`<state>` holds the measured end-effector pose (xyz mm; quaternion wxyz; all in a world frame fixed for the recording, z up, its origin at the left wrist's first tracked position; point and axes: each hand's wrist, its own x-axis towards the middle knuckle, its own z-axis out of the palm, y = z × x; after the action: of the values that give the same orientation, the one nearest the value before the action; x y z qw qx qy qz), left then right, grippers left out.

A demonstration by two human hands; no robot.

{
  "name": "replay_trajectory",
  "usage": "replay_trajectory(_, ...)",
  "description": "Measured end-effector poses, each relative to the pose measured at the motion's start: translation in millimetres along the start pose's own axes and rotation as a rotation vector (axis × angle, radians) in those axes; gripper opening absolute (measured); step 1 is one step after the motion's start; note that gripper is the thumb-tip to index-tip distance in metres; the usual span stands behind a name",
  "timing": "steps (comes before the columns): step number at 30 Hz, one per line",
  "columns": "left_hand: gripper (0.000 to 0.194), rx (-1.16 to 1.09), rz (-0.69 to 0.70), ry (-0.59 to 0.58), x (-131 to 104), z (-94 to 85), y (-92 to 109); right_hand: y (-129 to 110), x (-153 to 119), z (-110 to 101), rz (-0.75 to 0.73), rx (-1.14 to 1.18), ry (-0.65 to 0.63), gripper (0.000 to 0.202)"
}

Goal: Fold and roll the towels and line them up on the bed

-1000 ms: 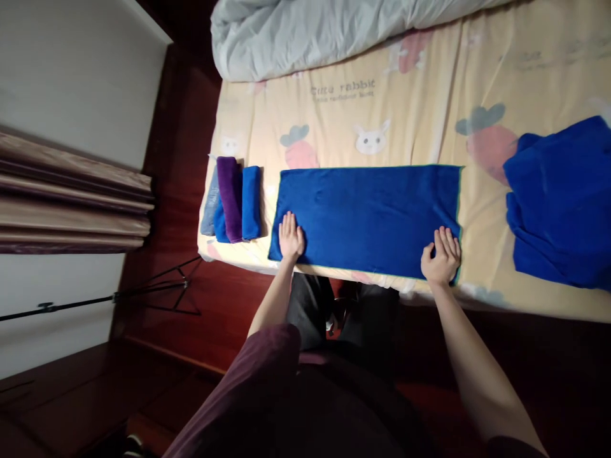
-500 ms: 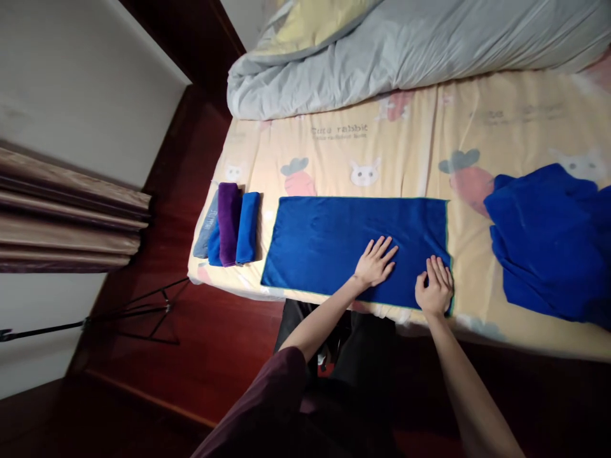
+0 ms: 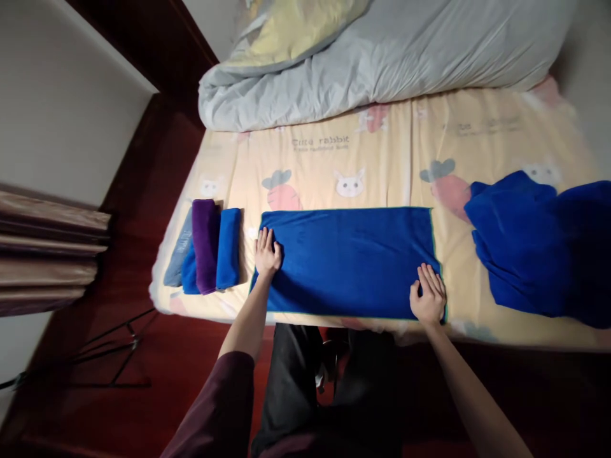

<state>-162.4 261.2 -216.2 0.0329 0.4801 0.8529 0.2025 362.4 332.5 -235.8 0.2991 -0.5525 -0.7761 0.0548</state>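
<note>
A blue towel [image 3: 348, 261] with a thin green edge lies spread out flat near the front edge of the bed. My left hand [image 3: 267, 252] rests flat on its left end, fingers stretched out. On the towel's right end, close to the front corner, lies my right hand [image 3: 428, 296], palm down with fingers extended and the thumb a little apart. Neither hand grips the cloth. Slight creases run across the towel's surface.
To the left stand folded cloths: a purple towel [image 3: 205, 245], a blue folded towel [image 3: 229, 248] and a grey-blue cloth [image 3: 180, 257]. A heap of blue cloth [image 3: 529, 248] lies on the right. Behind is a bunched quilt [image 3: 363, 70]; a black tripod [image 3: 128, 343] stands on the floor.
My left hand has moved left across the towel, from right of its middle to its left end. The right hand stays at the right end. The view has shifted slightly.
</note>
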Motion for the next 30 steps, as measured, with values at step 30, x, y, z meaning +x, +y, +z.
replay_trajectory(30,0.065,-0.165,0.024,0.118,-4.4,7.7,6.5,-138.0,104.9,94.1,-0.14,0.041,-0.426,0.058)
